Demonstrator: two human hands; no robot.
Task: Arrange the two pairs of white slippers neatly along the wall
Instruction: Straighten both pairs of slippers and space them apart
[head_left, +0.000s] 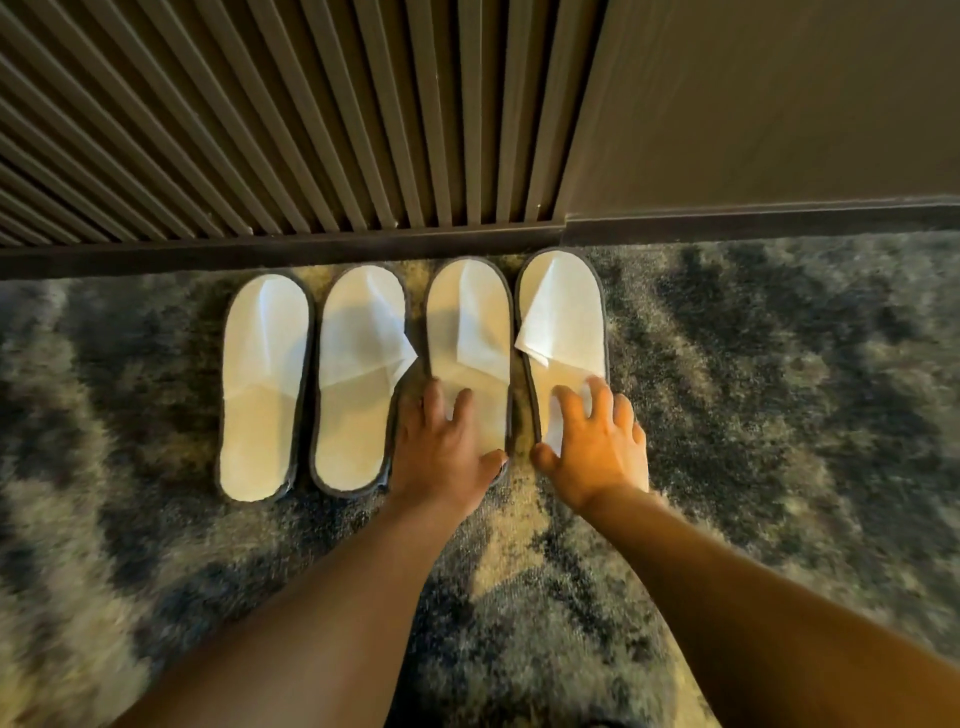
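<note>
Two pairs of white slippers with dark edging lie side by side on the carpet, toes toward the wall. The far-left slipper (262, 364) and the second slipper (358, 364) lie untouched, slightly further from the wall. My left hand (441, 452) covers the heel of the third slipper (467, 322), thumb at its right edge and fingers spread on top. My right hand (597, 447) grips the heel of the rightmost slipper (563, 312), thumb at its left edge. The toe covers of the second and rightmost slippers are creased, with a corner sticking out.
A dark baseboard (260, 254) runs along the foot of a vertically slatted wall panel (260, 130), which meets a plain wall (779, 104) on the right. A mottled dark and pale shaggy carpet (779, 389) covers the floor all round.
</note>
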